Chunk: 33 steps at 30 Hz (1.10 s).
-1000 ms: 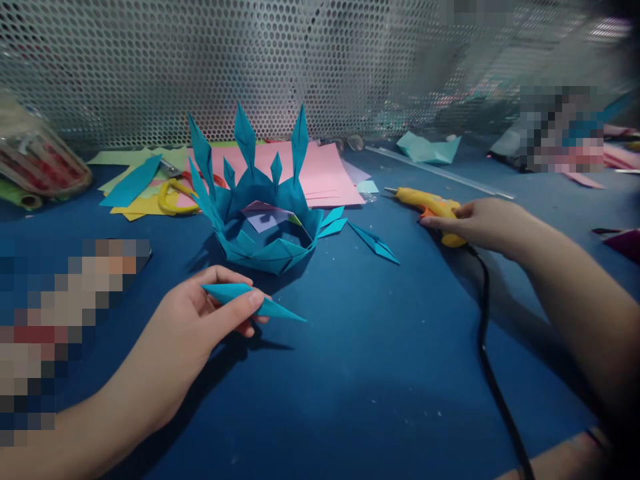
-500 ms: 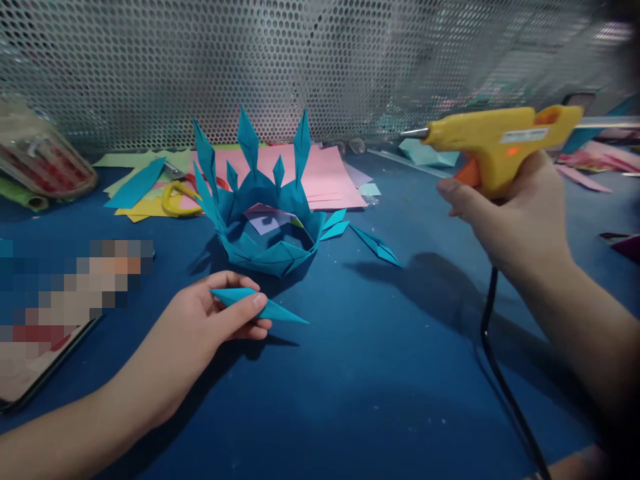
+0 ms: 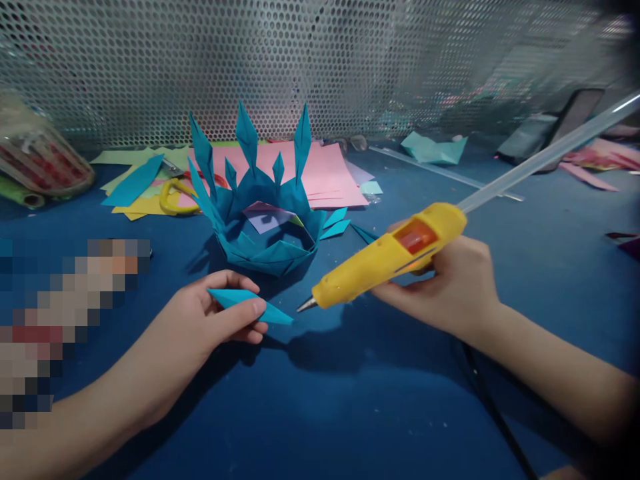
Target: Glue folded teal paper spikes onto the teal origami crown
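A folded blue paper spike (image 3: 231, 297) is pinched by the fingers (image 3: 254, 309) of the left hand (image 3: 213, 317) above a worktop (image 3: 325, 417), near a yellow glue gun (image 3: 367, 270) gripped in the right hand's (image 3: 447, 293) partly hidden fingers. Lilac paper (image 3: 260, 220) is seen inside a blue paper crown (image 3: 277, 259); a clear jar's (image 3: 43, 150) contents are blurred.

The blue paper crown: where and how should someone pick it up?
I'd probably pinch the blue paper crown by its low front band, from the near side: it stands upright and open-topped, while its tall, narrow-necked points rise at the back and left.
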Motion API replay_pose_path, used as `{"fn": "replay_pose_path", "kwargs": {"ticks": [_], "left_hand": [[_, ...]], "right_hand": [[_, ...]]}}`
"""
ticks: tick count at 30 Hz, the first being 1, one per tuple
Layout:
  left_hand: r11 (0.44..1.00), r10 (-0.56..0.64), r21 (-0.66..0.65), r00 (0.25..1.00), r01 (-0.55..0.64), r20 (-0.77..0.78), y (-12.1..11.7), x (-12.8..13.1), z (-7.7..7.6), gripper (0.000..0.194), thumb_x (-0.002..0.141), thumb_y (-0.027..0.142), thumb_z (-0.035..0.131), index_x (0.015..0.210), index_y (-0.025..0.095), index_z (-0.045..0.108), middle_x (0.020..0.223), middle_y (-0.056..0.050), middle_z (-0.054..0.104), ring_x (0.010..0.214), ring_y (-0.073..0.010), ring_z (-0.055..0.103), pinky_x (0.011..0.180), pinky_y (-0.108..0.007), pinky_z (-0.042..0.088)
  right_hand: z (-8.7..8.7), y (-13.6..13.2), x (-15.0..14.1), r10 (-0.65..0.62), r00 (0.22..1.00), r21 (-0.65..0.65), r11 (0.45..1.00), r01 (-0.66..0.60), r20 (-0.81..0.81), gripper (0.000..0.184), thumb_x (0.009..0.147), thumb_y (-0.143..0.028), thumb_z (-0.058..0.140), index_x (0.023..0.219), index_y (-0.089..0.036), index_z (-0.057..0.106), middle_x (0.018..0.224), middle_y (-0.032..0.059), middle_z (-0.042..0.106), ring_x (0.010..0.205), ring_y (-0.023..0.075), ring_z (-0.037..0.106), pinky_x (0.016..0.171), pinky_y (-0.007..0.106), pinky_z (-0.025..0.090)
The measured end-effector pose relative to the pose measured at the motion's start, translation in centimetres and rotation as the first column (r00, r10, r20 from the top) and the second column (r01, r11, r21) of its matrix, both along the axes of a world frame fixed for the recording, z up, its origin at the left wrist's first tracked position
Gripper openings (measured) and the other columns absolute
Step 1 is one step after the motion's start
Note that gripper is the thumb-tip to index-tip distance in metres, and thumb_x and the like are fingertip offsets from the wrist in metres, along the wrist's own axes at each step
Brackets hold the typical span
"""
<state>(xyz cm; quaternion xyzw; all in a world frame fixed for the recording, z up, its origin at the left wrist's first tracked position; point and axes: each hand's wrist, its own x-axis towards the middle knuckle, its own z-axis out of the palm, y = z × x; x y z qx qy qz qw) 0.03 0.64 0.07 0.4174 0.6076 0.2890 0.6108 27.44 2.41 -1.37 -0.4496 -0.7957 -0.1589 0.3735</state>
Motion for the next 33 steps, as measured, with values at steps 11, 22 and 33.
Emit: {"fn": "replay_pose_path", "kwargs": {"ticks": [11,22,33], "left_hand": [[0.999,0.043,-0.006,0.999,-0.043,0.016,-0.04,0.23,0.12,0.022,0.071,0.029,0.083,0.082,0.021,0.064,0.061,0.004,0.073,0.057,-0.0116,0.068,0.057,-0.018,0.053],[0.999,0.039,-0.025,0.999,-0.039,0.015,-0.20,0.12,0.32,0.022,0.071,0.028,0.082,0.082,0.021,0.064,0.059,0.004,0.072,0.056,-0.0109,0.067,0.056,-0.016,0.052],[0.999,0.035,-0.023,0.999,-0.035,0.007,0.06,0.15,0.21,0.023,0.070,0.029,0.082,0.083,0.022,0.064,0.061,0.004,0.073,0.057,-0.0120,0.068,0.058,-0.018,0.053]], "right_hand": [[0.02,0.15,-0.39,0.086,0.990,0.047,0.995,-0.092,0.113,0.005,0.085,-0.029,0.051,0.084,-0.025,0.049,0.063,-0.0018,0.066,0.051,0.0149,0.064,0.045,0.024,0.049],[-0.05,0.05,-0.48,0.126,0.985,0.011,0.992,-0.128,0.117,0.005,0.088,-0.031,0.051,0.087,-0.026,0.052,0.066,-0.0019,0.068,0.055,0.0165,0.066,0.047,0.026,0.049],[-0.32,0.00,-0.35,0.122,0.988,0.023,0.992,-0.124,0.090,0.005,0.086,-0.028,0.055,0.087,-0.023,0.054,0.072,0.0021,0.071,0.058,0.0167,0.067,0.052,0.025,0.051]]}}
